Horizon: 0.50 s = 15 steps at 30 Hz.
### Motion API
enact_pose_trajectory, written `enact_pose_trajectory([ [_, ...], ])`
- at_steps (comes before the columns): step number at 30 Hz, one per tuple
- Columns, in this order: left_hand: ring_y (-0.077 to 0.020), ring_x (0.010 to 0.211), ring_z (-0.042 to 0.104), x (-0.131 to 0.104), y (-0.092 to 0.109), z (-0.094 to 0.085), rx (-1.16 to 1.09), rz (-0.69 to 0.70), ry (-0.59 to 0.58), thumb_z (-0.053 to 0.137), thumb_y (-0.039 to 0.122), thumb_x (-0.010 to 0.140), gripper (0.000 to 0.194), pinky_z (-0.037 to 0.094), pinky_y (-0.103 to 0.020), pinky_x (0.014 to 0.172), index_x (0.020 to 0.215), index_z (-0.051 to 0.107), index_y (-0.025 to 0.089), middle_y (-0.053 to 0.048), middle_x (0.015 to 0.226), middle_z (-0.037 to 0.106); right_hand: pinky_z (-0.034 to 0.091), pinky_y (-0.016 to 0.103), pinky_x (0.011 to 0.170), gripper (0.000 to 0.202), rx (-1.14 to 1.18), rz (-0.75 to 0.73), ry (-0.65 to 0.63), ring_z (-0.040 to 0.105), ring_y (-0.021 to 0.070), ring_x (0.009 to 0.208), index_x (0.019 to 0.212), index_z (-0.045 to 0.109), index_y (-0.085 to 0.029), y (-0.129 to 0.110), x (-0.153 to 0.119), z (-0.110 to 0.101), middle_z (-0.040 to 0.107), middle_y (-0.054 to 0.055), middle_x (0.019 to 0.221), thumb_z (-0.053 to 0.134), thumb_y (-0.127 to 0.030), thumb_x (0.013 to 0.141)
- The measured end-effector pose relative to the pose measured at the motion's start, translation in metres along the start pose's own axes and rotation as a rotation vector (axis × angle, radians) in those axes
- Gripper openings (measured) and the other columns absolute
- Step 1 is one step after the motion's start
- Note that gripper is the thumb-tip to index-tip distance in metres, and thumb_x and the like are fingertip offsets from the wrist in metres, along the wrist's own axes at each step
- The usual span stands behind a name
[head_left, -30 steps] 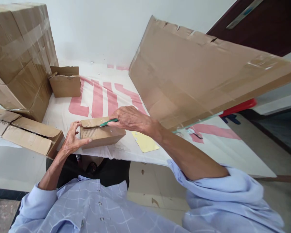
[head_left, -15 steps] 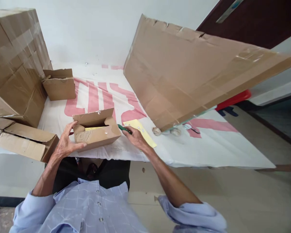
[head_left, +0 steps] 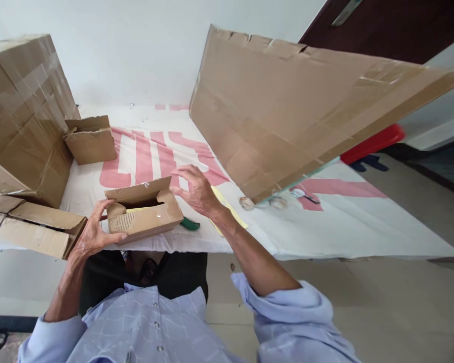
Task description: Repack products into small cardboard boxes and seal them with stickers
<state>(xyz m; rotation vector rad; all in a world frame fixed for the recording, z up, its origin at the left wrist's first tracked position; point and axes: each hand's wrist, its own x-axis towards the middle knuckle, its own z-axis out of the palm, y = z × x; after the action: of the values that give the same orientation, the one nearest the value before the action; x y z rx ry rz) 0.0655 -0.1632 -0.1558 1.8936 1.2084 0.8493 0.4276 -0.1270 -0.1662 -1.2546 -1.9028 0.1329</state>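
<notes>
A small open cardboard box (head_left: 147,220) rests near the table's front edge, tilted slightly, with something yellow inside. My left hand (head_left: 95,233) grips its left end, thumb along the front and fingers at the back corner. Fingers apart and holding nothing, my right hand (head_left: 197,191) is at the box's right end, close to the raised back flap. A green-handled tool (head_left: 190,224) lies on the cloth at the right of the box, its other end hidden. Partly behind my right wrist is a yellow sheet (head_left: 227,204).
Large taped cartons (head_left: 26,121) stand at the left, with a long box (head_left: 38,227) before them and a small open box (head_left: 91,143) beside them. A big cardboard panel (head_left: 295,111) leans at the right. Tape rolls (head_left: 278,202) and scissors (head_left: 306,195) lie by its base.
My right hand has let go of the green-handled tool, which now lies on the cloth, and has risen to the box's right end with fingers spread. My left hand still holds the box.
</notes>
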Motion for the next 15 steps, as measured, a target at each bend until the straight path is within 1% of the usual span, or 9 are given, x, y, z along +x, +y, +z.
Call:
enact_pose_trajectory([
  [1,-0.0386,0.146,0.058,0.000,0.001,0.000,0.001,-0.003,-0.005,0.095,0.050,0.068,0.088,0.056,-0.055,0.117,0.145,0.059,0.027,-0.011,0.157,0.057,0.052,0.050,0.117,0.034,-0.028,-0.073,-0.050,0.063,0.0319,0.132,0.132,0.074,-0.022,-0.010,0.014,0.000,0.070,0.014,0.136,0.071,-0.034,0.100],
  [3,-0.0383,0.146,0.059,0.000,0.002,-0.001,0.005,-0.008,-0.011,0.095,0.048,0.069,0.087,0.056,-0.056,0.117,0.145,0.059,0.027,-0.011,0.157,0.057,0.052,0.050,0.116,0.034,-0.076,-0.167,-0.161,0.063,0.0326,0.132,0.132,0.076,-0.023,-0.027,0.036,0.006,0.071,0.014,0.137,0.074,-0.027,0.098],
  [6,-0.0386,0.145,0.059,0.000,0.002,-0.001,0.005,-0.004,-0.003,0.095,0.050,0.069,0.088,0.056,-0.056,0.117,0.145,0.058,0.026,-0.012,0.156,0.058,0.056,0.046,0.107,0.024,-0.088,-0.214,-0.287,0.069,0.0308,0.120,0.122,0.080,-0.022,-0.039,0.055,0.021,0.077,0.013,0.126,0.072,-0.021,0.100],
  [8,-0.0394,0.146,0.059,0.001,-0.001,-0.001,0.002,0.006,0.007,0.095,0.052,0.069,0.089,0.056,-0.057,0.117,0.145,0.058,0.026,-0.013,0.156,0.058,0.056,0.042,0.099,0.017,-0.053,-0.216,-0.321,0.072,0.0282,0.109,0.112,0.083,-0.022,-0.039,0.060,0.029,0.079,0.011,0.115,0.068,-0.021,0.102],
  [10,-0.0404,0.145,0.059,0.001,-0.004,-0.001,0.003,0.017,0.012,0.094,0.053,0.069,0.090,0.056,-0.058,0.117,0.146,0.057,0.026,-0.013,0.156,0.058,0.055,0.038,0.094,0.018,0.016,-0.204,-0.322,0.073,0.0259,0.102,0.106,0.084,-0.021,-0.038,0.063,0.032,0.081,0.011,0.109,0.066,-0.024,0.104],
  [13,-0.0423,0.145,0.058,0.004,-0.006,0.000,0.018,0.034,0.015,0.093,0.053,0.071,0.086,0.056,-0.057,0.117,0.145,0.059,0.026,-0.010,0.154,0.059,0.053,0.035,0.089,0.022,0.134,-0.161,-0.328,0.073,0.0229,0.094,0.101,0.084,-0.022,-0.039,0.063,0.031,0.081,0.009,0.102,0.064,-0.029,0.105],
  [15,-0.0423,0.145,0.058,0.006,-0.005,0.000,0.038,0.055,0.021,0.092,0.053,0.072,0.083,0.056,-0.058,0.117,0.143,0.060,0.026,-0.010,0.154,0.058,0.052,0.034,0.086,0.025,0.192,-0.121,-0.346,0.071,0.0215,0.089,0.094,0.083,-0.023,-0.044,0.063,0.028,0.080,0.007,0.097,0.061,-0.031,0.104],
])
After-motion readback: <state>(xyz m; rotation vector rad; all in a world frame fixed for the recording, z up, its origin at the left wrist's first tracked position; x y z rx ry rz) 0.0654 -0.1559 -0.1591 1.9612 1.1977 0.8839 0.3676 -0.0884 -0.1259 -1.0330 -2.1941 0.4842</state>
